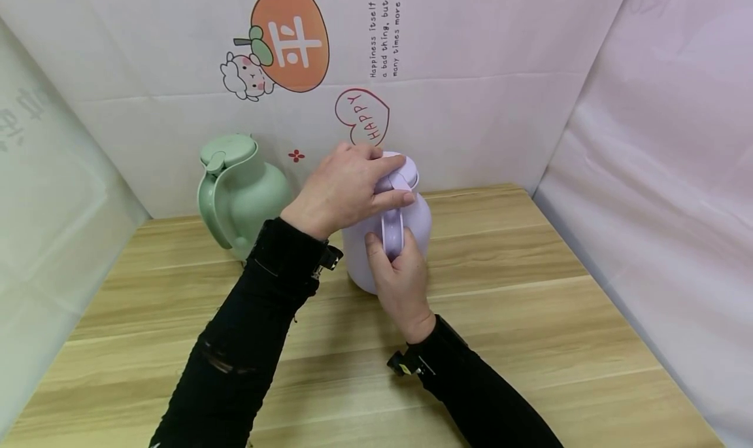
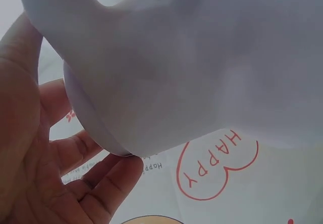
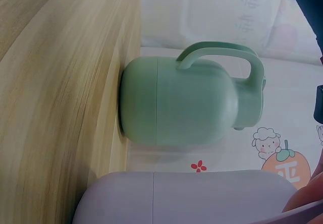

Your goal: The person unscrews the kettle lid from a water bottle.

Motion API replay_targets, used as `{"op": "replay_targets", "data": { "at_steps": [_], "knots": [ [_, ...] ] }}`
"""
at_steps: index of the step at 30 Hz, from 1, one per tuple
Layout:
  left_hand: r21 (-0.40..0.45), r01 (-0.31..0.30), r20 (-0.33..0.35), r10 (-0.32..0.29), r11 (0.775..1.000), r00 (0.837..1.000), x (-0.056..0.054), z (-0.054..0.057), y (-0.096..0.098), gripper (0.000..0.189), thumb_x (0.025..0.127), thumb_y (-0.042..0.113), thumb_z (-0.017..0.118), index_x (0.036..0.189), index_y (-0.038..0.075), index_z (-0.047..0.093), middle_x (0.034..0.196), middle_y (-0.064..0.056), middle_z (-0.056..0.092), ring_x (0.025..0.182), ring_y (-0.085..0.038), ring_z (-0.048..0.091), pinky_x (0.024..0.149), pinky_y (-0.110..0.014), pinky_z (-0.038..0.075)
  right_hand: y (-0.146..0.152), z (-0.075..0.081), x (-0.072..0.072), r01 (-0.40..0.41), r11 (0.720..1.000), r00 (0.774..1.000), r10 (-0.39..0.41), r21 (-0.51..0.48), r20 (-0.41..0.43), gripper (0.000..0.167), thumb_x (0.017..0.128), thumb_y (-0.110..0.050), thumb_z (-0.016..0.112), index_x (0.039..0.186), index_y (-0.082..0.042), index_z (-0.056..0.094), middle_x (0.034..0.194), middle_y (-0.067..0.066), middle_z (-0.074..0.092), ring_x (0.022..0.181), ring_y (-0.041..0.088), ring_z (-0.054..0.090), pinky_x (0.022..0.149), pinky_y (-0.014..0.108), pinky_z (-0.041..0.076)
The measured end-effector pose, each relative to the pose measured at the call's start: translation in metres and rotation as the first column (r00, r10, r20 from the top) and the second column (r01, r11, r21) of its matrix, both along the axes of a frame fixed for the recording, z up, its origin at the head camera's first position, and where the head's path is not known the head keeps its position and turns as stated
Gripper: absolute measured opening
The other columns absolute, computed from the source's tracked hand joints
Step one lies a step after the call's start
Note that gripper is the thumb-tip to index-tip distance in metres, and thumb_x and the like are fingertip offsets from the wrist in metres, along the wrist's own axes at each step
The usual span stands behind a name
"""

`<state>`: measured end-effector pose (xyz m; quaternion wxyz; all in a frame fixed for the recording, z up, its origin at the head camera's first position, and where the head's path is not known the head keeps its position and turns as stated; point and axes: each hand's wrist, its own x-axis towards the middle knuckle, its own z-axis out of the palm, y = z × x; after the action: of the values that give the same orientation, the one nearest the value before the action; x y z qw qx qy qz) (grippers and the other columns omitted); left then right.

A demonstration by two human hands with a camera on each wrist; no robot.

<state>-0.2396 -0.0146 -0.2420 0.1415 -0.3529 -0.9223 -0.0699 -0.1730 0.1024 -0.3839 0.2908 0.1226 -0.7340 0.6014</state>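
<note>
A lilac thermos jug (image 1: pixel 361 261) stands upright on the wooden table, its handle (image 1: pixel 393 229) facing me. My right hand (image 1: pixel 404 284) grips that handle low down, thumb on the left side. Over the top, my left hand (image 1: pixel 341 186) holds the round lid (image 1: pixel 407 167), with the thumb lying across the upper end of the handle. In the left wrist view, the fingers (image 2: pixel 113 183) curl at the lid's rim, against the pale jug body (image 2: pixel 176 67). The right wrist view shows the lilac jug's side (image 3: pixel 197 199) and only a bit of finger (image 3: pixel 305 196).
A green thermos jug (image 1: pixel 253 196) of the same kind stands to the left, close to the back wall. Printed white cloth (image 1: pixel 470 127) hangs behind and along both sides of the wooden table (image 1: pixel 506 297).
</note>
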Motion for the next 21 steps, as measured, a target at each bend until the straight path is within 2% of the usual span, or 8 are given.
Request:
{"op": "replay_targets", "data": {
  "at_steps": [10, 21],
  "knots": [
    [-0.037, -0.042, -0.021, 0.041, 0.998, 0.999, 0.0011, 0.0004, 0.0031, 0.066, 0.100, 0.065, 0.056, 0.151, 0.024, 0.057, 0.135, -0.015, 0.063, 0.112, -0.032, 0.056, 0.097, -0.042, 0.044, 0.0006, 0.0006, 0.0003, 0.032, 0.999, 0.999, -0.032, 0.018, -0.012, 0.030, 0.102, -0.025, 0.066, 0.117, 0.001, 0.063, 0.100, 0.012, 0.070, 0.089, 0.020, 0.068, 0.072, 0.035, 0.053],
    [-0.051, -0.053, -0.109, 0.047, 0.997, 0.993, 0.0022, -0.0009, 0.0043, 0.055, 0.103, 0.055, 0.058, 0.149, 0.024, 0.059, 0.114, -0.011, 0.066, 0.102, -0.026, 0.055, 0.096, -0.042, 0.042, 0.0014, 0.0016, 0.0012, 0.035, 0.999, 0.999, -0.035, 0.019, -0.012, 0.031, 0.102, -0.026, 0.066, 0.118, 0.001, 0.064, 0.100, 0.012, 0.070, 0.089, 0.022, 0.068, 0.074, 0.037, 0.054]
  ]
}}
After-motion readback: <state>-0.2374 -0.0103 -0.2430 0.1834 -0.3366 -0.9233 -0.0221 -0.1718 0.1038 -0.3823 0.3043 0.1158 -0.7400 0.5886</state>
